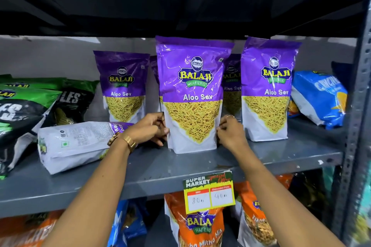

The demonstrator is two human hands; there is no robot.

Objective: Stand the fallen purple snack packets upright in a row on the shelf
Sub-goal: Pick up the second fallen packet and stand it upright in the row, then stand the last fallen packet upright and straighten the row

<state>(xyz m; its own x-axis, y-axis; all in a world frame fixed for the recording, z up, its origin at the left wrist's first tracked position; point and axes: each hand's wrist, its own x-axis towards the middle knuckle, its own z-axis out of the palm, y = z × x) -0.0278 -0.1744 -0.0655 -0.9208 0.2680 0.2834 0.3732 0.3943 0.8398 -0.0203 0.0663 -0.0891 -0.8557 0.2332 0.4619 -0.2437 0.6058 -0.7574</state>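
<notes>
While your left hand point(149, 128) pinches the lower left edge of the middle purple packet point(192, 94), your right hand point(228, 132) pinches its lower right edge, fingers curled in tight on both sides. That packet stands upright near the front of the grey shelf point(160, 168), its base flat on the metal. There's a gold watch point(122, 139) on your left wrist and a ring on your right hand. To your left, one fallen packet point(74, 144) lies on its side, white back showing, just behind your left forearm. Another purple packet point(122, 86) stands upright further back on the left, and a right-hand packet point(269, 88) stands upright just beside your right hand. More purple tops peek out behind the middle one. A yellow price tag point(208, 192) hangs off the shelf edge below.
</notes>
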